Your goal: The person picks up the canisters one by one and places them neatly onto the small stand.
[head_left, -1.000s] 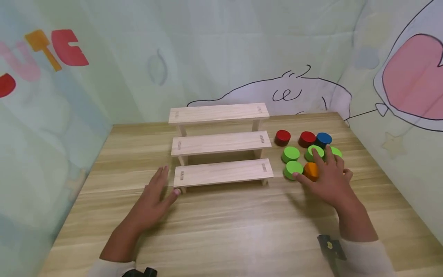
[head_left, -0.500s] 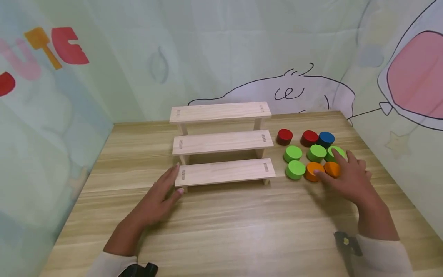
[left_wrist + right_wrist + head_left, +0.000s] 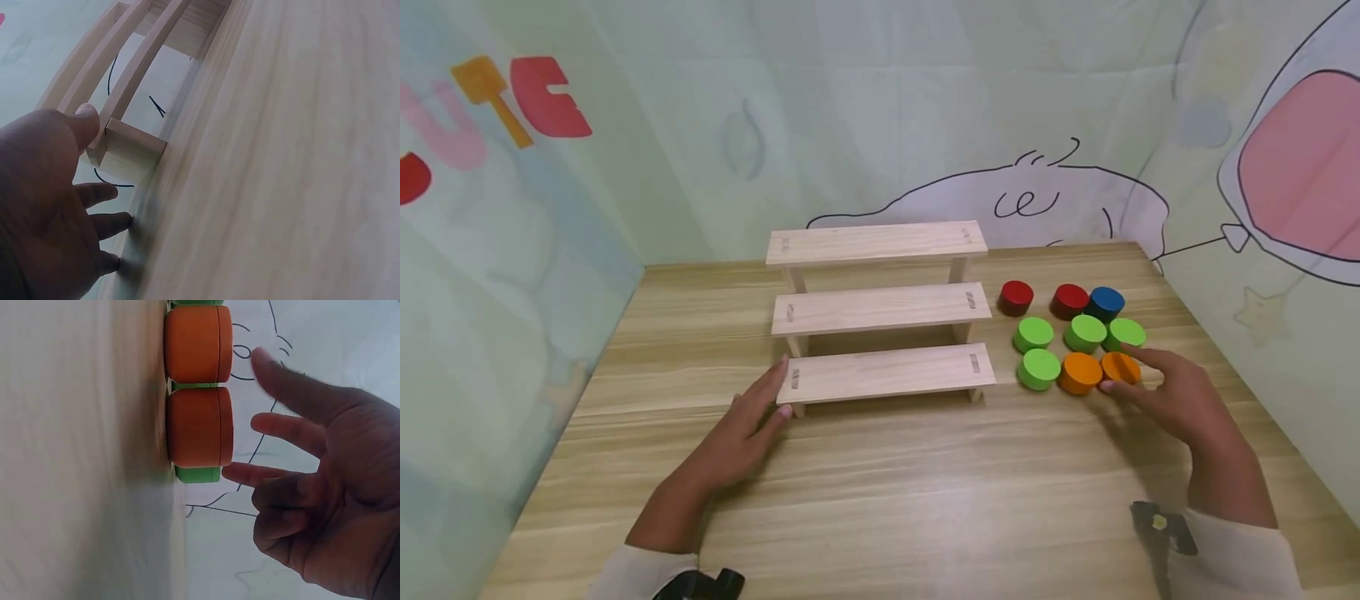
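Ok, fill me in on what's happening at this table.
A person sits at a wooden table with a three-step wooden shelf. Their left hand rests open against the lowest step's left end. Their right hand, fingers spread, touches the rightmost orange disc in a cluster of red, blue, green and orange discs. Nothing is on the shelf.

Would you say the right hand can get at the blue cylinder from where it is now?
Probably yes: the right hand is by the orange cylinders, and the blue cylinder stands behind the green ones, uncovered from above.
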Available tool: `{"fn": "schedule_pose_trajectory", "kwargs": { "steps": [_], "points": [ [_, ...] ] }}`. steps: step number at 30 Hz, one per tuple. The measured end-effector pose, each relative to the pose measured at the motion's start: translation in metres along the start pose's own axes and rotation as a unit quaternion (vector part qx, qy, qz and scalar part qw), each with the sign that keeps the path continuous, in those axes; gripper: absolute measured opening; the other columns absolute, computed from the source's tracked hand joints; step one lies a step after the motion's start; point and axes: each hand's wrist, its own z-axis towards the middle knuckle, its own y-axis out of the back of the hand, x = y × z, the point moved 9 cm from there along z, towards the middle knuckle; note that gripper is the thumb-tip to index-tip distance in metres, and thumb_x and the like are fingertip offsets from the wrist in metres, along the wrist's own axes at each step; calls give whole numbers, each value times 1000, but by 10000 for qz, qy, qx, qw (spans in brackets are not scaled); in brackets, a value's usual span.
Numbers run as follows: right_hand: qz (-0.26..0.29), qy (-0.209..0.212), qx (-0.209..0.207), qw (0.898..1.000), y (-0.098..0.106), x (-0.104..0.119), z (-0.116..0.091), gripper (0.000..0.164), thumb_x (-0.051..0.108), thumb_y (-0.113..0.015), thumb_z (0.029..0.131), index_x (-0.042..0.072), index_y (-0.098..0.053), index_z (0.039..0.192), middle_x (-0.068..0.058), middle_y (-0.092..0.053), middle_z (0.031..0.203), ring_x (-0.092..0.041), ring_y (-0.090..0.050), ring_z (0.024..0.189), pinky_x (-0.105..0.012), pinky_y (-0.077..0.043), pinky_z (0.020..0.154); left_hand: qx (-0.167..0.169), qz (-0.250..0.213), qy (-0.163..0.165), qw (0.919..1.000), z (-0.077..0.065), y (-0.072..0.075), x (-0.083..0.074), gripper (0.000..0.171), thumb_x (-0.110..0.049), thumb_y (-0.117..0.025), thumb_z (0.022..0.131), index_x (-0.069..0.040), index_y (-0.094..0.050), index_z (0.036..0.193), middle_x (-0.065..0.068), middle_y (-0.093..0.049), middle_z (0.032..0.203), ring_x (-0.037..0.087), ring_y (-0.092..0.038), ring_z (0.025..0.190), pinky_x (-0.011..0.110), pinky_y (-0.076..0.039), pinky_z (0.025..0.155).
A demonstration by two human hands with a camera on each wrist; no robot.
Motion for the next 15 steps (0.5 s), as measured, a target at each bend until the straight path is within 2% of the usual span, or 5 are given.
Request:
{"fn": "schedule_pose_trajectory", "kwargs": {
  "steps": [7, 15],
  "points": [
    [508, -134, 107, 9986, -5, -14, 7, 88, 49, -79, 100, 8, -41, 168, -39, -30, 171, -68, -28, 152, -84, -34, 116, 68, 42, 94, 9999, -1, -5, 7, 63, -26, -45, 119, -20, -21, 177, 23, -22, 181, 58, -18, 166, 92, -2, 119],
    [631, -327, 248, 9972, -10, -26, 12, 79, 40, -77, 103, 9, -42, 167, -39, -30, 171, -68, -26, 152, -84, -33, 116, 150, -111, 255, 9995, -1, -9, 9, 64, -29, -46, 119, -24, -20, 177, 25, -19, 181, 60, -12, 165, 87, 5, 123]
  ]
}}
